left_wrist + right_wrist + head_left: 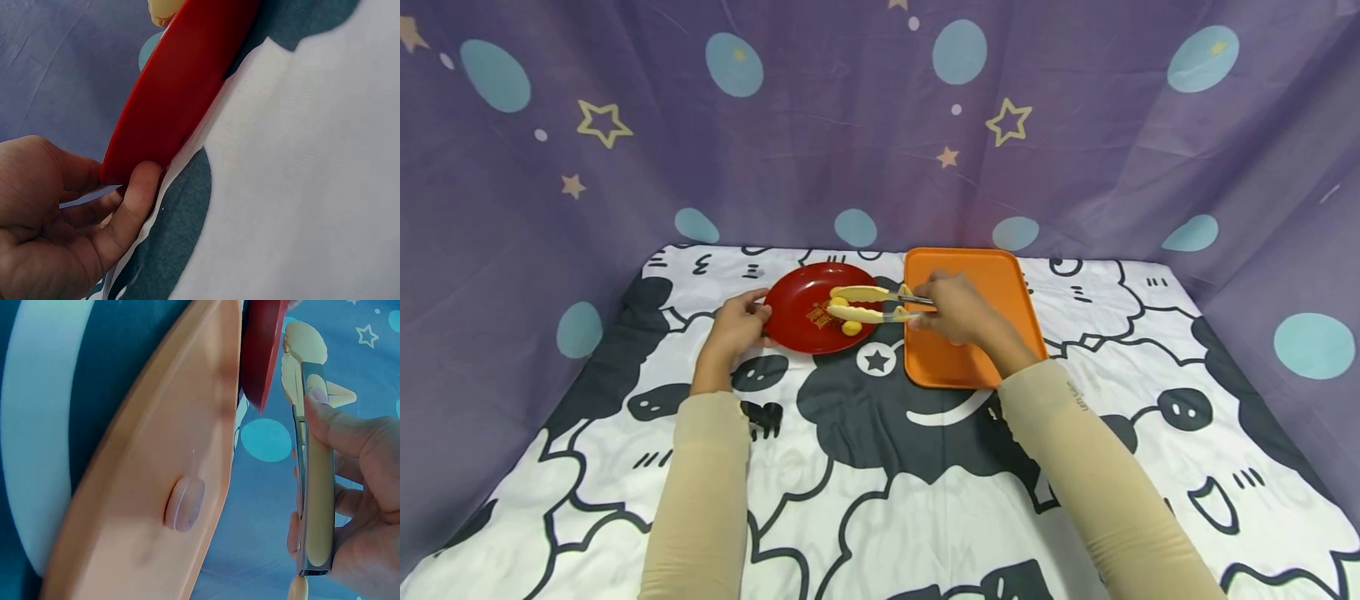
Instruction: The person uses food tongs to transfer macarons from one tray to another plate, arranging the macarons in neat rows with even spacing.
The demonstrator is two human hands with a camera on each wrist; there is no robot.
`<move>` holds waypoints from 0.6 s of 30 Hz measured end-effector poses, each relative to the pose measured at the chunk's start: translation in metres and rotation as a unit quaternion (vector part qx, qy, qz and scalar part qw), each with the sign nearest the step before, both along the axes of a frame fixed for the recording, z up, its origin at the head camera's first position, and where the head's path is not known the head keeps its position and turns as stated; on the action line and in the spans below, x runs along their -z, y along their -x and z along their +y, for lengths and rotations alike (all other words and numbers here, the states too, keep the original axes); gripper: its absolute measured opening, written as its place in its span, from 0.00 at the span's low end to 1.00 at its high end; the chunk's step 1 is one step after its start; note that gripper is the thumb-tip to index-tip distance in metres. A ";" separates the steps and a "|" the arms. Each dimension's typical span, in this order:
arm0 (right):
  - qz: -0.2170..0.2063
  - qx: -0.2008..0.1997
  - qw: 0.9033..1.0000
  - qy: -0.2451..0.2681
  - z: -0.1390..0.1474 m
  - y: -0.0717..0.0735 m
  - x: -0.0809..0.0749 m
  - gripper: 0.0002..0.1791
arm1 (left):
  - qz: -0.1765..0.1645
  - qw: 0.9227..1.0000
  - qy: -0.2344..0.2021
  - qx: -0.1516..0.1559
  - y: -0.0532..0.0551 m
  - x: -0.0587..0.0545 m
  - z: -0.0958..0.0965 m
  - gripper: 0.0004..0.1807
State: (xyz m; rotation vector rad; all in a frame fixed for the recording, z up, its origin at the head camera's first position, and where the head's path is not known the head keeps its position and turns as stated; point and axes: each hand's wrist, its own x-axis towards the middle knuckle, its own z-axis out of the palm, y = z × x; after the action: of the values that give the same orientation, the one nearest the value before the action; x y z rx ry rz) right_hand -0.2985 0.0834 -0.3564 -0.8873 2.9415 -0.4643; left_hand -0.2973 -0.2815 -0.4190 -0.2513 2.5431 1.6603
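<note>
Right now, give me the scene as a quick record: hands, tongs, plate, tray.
Left hand: grips the red plate's rim
Right hand: holds tongs
Tongs: tips over the plate, at the yellow pieces; whether they pinch one, unclear
Red plate: holds yellow pieces
Orange tray: right of the plate, small round piece in it

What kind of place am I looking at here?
Probably a small indoor booth staged for tabletop work, not a real kitchen: a purple star-print curtain hangs at the back and sides, a cartoon-print cloth covers the surface, and a plate and tray sit on it.
</note>
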 end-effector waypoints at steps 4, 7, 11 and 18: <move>0.003 -0.009 1.000 0.006 -0.003 -0.003 0.001 0.27 | 0.002 1.000 -0.003 0.000 0.001 0.000 0.001 0.28; 0.004 -0.014 1.000 0.007 -0.006 -0.004 0.001 0.26 | 0.001 1.000 -0.005 -0.001 0.001 -0.001 0.001 0.28; -0.006 -0.011 1.000 -0.001 -0.010 -0.006 0.002 0.27 | -0.002 1.000 -0.007 -0.002 0.001 -0.002 0.002 0.28; -0.009 -0.012 1.000 -0.019 -0.019 -0.009 0.000 0.32 | -0.012 1.000 -0.012 -0.005 0.000 -0.003 0.004 0.28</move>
State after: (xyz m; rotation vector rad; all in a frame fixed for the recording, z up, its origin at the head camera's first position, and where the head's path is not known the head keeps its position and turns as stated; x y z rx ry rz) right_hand -0.2890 0.0642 -0.3566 -0.9076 2.9090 -0.4106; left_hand -0.2970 -0.2778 -0.4161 -0.2805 2.5073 1.6784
